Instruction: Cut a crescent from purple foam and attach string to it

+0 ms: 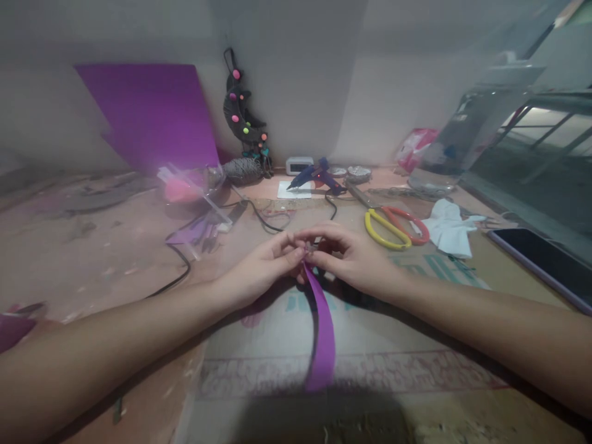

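Observation:
A purple paper strip hangs in a curve toward me, its far end pinched between both hands. My left hand is closed, with thumb and fingertips on that end. Opposite it, my right hand is closed too, its thumb and index finger meeting the same end. What shape the strip takes between the fingertips is too small and covered to make out. Below the hands lies a cardboard sheet with teal and reddish print.
Behind the hands, a blue glue gun rests by a white square. Scissors with yellow and red handles, a crumpled white tissue and a phone are at right. A purple sheet and a decorated black moon stand against the wall.

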The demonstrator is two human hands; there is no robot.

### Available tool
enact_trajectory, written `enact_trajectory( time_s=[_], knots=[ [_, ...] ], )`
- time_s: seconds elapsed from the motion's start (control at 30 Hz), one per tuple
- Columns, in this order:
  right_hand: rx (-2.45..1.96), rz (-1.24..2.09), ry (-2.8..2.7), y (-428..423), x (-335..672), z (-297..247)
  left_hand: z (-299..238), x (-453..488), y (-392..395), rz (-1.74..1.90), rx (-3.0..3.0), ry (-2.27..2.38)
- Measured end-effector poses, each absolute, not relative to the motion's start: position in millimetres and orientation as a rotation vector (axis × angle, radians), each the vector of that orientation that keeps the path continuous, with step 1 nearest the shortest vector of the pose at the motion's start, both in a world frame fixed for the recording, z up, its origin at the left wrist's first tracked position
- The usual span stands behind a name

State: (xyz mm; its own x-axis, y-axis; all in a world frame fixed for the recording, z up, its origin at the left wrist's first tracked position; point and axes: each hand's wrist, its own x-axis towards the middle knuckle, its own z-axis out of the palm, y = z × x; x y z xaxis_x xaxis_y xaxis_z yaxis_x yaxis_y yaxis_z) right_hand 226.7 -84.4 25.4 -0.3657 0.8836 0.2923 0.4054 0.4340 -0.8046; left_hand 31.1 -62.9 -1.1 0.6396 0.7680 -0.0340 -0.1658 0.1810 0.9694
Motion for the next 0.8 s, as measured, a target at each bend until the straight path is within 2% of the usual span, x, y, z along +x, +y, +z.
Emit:
enact_trajectory(
  time_s=[0.37, 0.8],
  knots=[
    [-1.033, 0.768, -1.993, -85.8, 227.1, 22.6, 6.9, 29.7, -63.9, 0.693, 1.226, 0.712],
    [-1.151, 0.989, -1.841, -86.6, 230.8, 20.5, 9.4, 30.6, -62.8, 0.743, 1.436, 0.821]
  ],
)
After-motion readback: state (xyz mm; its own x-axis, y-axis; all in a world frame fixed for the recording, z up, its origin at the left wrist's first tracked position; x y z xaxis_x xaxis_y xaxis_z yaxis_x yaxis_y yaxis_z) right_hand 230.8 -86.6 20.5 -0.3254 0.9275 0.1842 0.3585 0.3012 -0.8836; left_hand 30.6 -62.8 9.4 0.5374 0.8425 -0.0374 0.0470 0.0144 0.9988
